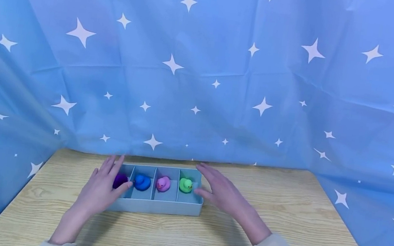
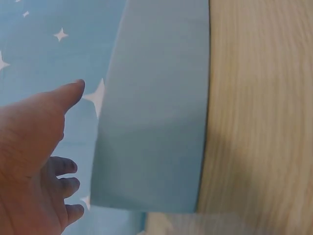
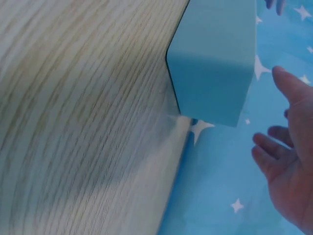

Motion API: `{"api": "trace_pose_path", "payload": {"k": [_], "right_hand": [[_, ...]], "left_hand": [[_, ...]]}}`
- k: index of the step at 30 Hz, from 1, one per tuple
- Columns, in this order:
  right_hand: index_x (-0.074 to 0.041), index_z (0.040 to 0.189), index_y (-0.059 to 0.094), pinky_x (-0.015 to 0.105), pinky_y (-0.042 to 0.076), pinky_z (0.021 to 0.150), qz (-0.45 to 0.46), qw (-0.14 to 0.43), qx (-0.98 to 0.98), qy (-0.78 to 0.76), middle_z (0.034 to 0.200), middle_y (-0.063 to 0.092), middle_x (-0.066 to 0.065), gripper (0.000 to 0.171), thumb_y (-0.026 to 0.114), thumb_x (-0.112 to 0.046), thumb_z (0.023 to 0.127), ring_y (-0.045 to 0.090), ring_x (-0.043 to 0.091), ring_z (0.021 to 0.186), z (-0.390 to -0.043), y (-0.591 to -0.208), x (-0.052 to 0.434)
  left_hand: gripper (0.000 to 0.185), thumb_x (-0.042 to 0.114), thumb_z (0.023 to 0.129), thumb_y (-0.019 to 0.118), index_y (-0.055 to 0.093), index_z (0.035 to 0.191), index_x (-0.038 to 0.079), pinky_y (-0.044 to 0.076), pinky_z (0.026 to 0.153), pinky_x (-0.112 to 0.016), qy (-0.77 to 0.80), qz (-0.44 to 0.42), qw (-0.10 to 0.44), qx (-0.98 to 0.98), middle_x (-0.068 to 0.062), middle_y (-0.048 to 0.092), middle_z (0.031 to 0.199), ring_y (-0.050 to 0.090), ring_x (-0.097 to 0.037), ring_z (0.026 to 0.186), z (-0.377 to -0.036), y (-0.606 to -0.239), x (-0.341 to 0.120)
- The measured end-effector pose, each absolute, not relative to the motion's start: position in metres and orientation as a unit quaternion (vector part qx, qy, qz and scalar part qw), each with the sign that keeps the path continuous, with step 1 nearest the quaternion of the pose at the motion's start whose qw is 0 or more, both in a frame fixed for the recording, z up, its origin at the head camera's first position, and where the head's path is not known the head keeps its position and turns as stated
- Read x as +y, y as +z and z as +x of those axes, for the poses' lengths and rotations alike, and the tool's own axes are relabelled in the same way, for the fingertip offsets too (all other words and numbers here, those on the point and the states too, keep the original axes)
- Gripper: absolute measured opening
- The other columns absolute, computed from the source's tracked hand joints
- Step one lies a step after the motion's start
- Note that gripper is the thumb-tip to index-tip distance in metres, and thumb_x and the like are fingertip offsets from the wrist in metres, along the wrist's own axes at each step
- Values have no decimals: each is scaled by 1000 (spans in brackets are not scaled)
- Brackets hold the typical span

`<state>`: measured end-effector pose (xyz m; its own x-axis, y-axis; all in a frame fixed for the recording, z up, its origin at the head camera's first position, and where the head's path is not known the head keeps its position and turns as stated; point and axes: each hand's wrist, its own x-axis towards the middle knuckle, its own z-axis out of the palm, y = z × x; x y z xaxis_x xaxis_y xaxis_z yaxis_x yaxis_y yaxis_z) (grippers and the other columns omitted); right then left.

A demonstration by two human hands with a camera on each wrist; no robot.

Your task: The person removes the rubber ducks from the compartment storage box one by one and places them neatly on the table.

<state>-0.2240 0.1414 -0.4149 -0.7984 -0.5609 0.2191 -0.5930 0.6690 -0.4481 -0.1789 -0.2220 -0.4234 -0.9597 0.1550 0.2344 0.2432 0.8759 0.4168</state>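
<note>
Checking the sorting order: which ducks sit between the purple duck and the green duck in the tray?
In the head view, a blue duck and a pink duck sit between the purple duck and green duck.

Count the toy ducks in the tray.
4, one per compartment of the tray: purple duck leftmost, partly behind the left hand, then blue duck, pink duck, green duck rightmost.

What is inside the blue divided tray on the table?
The tray has four compartments, one toy duck in each: purple duck, blue duck, pink duck, green duck. The left hand partly covers the purple one and its compartment floor.
</note>
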Motion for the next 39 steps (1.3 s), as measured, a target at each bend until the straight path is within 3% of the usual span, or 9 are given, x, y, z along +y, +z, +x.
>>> {"api": "trace_pose_path", "payload": {"k": [5,12,19,39], "right_hand": [[-7,156,42,53,38,114,325,16,-908,263,156,47,13,70,72,-33,98,43,35,143,-227,-417,134],[-8,157,40,53,38,115,325,-1,-904,278,156,46,13,69,70,-32,99,43,35,143,-228,-416,124],[-8,157,41,53,36,116,316,-14,-901,295,156,46,13,68,70,-29,100,42,35,143,-230,-416,117],[-6,157,39,49,37,116,320,-31,-889,326,155,47,13,69,71,-24,99,47,32,140,-240,-426,109]], "left_hand": [[85,40,100,66,24,161,-3,18,113,-74,-247,-89,77,-962,-35,21,161,19,-56,147,-176,-430,-228],[90,43,101,65,16,163,1,29,108,-74,-309,-85,41,-946,-34,14,164,25,-61,143,-177,-438,-232],[93,39,100,68,13,164,1,24,114,-69,-351,-90,42,-931,-31,14,166,18,-54,149,-179,-445,-236],[103,40,94,75,11,162,-4,20,116,-68,-397,-83,32,-914,-31,11,166,13,-53,150,-182,-459,-249]]}}
